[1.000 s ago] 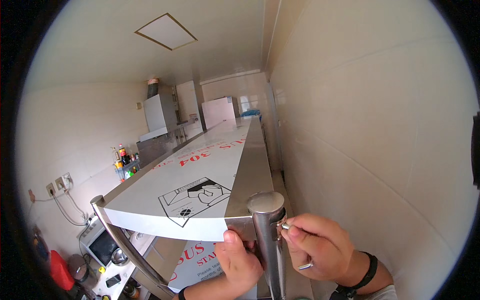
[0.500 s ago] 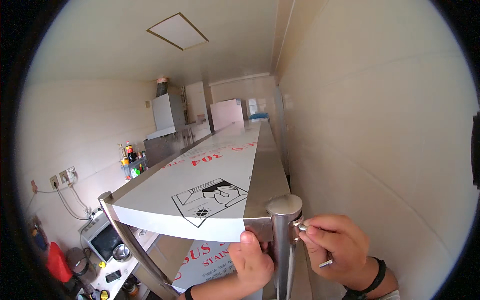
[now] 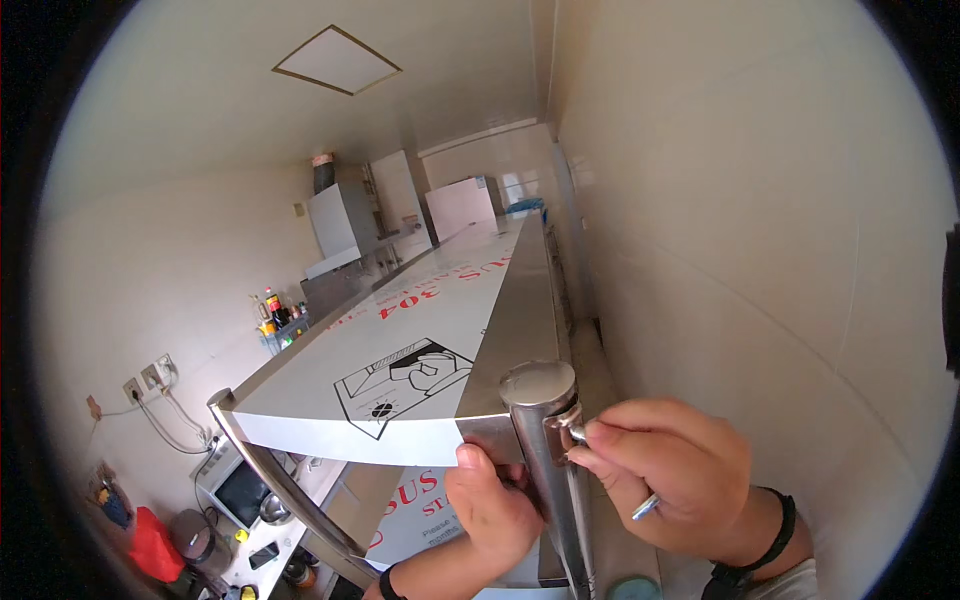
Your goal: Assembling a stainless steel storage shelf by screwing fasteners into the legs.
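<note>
A steel shelf (image 3: pixel 430 345), partly covered in white printed protective film, runs away from me at the top of a rack. My left hand (image 3: pixel 492 510) grips its near edge, thumb on the front lip and fingers curled underneath, partly hidden. Beside it stands a round steel corner post (image 3: pixel 550 470) with a flat cap. My right hand (image 3: pixel 675 470) pinches a short silver bolt-like piece (image 3: pixel 579 433) against a fitting on the post's right side. Out of the same hand's curled fingers pokes a metal rod end (image 3: pixel 645 507); whether the two are one piece, I cannot tell.
A bare wall (image 3: pixel 740 280) rises close on the right. Another steel post (image 3: pixel 285 480) supports the left corner. Lower left, a counter holds a microwave (image 3: pixel 240 490), a metal bowl (image 3: pixel 273 509) and a phone (image 3: pixel 263 556). A lower film-covered shelf (image 3: pixel 420 530) sits beneath.
My view has tilted and shifted, so the shelf and post appear slightly more to the left. My right hand stays at the post with the silver piece; my left keeps its hold on the edge.
</note>
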Demonstrator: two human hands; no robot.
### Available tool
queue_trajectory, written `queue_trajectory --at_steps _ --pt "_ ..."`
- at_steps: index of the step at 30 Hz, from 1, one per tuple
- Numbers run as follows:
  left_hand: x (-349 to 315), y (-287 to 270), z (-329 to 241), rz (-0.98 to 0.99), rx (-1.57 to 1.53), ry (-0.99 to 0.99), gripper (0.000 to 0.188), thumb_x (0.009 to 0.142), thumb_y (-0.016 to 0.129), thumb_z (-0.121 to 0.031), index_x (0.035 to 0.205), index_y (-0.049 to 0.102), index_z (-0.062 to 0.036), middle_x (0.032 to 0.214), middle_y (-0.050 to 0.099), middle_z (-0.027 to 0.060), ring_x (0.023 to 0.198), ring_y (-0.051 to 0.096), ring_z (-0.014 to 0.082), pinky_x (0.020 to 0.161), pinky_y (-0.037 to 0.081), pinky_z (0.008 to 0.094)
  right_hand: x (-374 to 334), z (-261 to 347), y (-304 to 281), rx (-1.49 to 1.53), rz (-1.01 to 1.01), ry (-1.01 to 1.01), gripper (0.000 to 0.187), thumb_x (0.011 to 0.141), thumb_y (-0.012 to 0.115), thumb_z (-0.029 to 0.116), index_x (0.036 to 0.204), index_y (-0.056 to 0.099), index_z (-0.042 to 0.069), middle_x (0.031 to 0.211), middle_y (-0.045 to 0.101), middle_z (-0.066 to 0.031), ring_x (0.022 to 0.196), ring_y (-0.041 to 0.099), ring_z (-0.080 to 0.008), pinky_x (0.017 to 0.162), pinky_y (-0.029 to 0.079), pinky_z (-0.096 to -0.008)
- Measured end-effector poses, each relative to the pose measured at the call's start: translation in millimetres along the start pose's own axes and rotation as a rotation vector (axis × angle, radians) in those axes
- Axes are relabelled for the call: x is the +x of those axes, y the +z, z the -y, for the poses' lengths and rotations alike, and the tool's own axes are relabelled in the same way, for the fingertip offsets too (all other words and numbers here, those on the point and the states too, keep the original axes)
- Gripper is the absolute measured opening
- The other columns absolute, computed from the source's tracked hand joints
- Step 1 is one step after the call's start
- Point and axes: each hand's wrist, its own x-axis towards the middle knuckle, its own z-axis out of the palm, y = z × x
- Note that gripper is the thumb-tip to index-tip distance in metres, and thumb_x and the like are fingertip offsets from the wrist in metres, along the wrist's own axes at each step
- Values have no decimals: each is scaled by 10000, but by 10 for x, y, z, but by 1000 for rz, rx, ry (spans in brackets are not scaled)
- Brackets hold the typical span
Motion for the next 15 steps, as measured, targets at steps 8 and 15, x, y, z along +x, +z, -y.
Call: queue_trajectory --at_steps 8,15 --pt "-4 -17 18 47 -166 -27 492 858 332 -521 891 509 -63 693 545 45 584 523 135 498 410 241 73 73 -18 -1 -1 49 163 691 671 15 823 575 20 767 581 -99 568 574 -198 481 469 -260" --pt "-10 162 -88 97 -126 92 461 868 400 -436 924 523 4 782 588 91 641 557 129 554 451 256 81 201 -10 -212 27 64 120 735 613 23 840 557 15 766 564 -107 575 563 -209 477 459 -278"
